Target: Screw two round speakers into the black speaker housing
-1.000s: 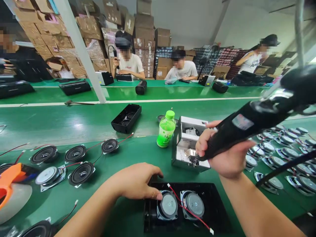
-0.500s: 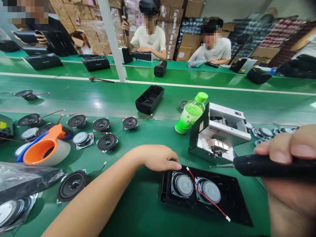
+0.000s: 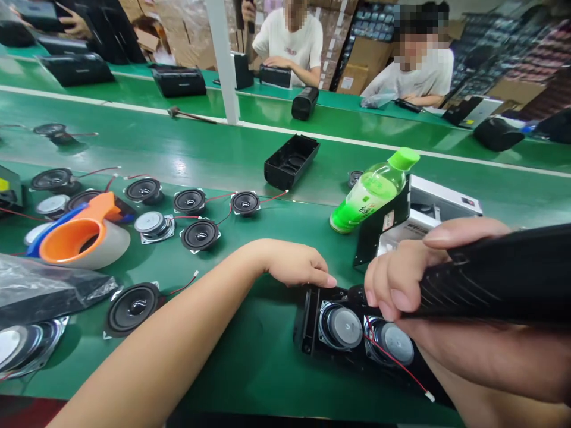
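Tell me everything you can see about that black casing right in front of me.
The black casing looks like smooth plastic, with a raised wall at its left end. It lies on the green worktop, open side up. Two round speakers sit side by side in it, silver-grey backs up; a red wire crosses the right one. Your left hand touches its far left corner. Your right hand and its black tool hide part.

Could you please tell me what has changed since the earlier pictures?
The right hand, still gripping the black tool, has moved from the box toward the wearer, to the far edge of the black panel. The left hand stays at the panel's corner; its two speakers remain in place.
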